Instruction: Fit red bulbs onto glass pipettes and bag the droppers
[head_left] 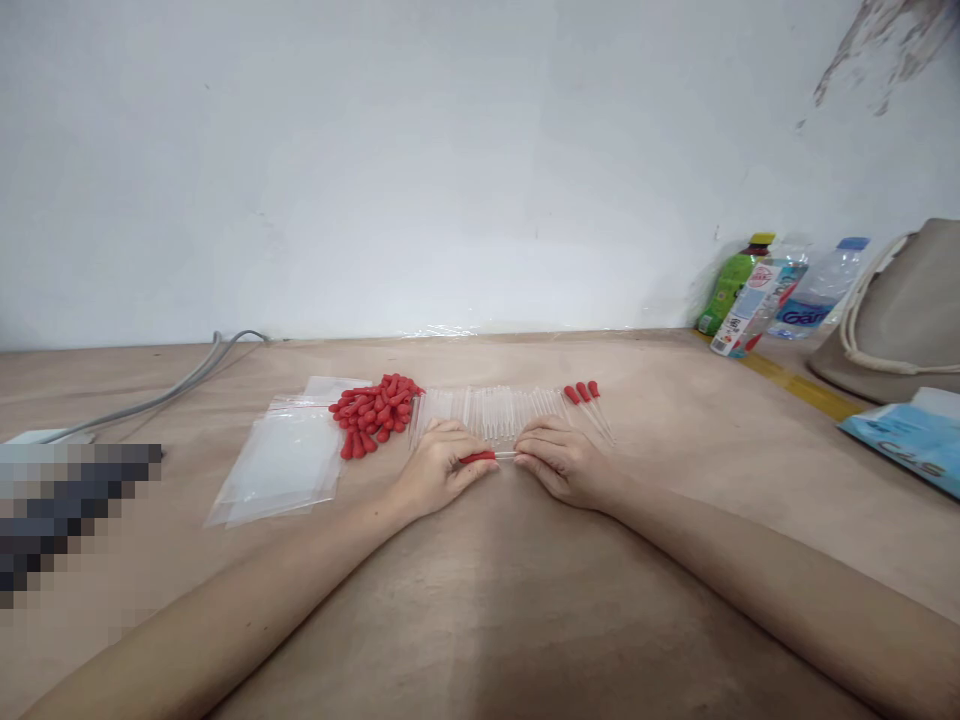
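The left hand [442, 468] pinches with its fingers [466, 446] a red dropper bulb [478, 457], the right hand [562, 462] a clear pipette tube [505, 455]; over the surface [420, 620] both lie in line, apparently so the ends meet.

A wood-grained table [525, 600] carries clear plastic bags [285, 470] at left, a heap of red bulbs [379, 408] partly over them, a row of clear tubes [487, 412] beside it, three red-topped droppers [583, 391], then, well to the right, yellow tape [802, 386], bottles [731, 285], a greyish bag [900, 310] and a blue packet [907, 445]; a grey cable [154, 403] trails at far left
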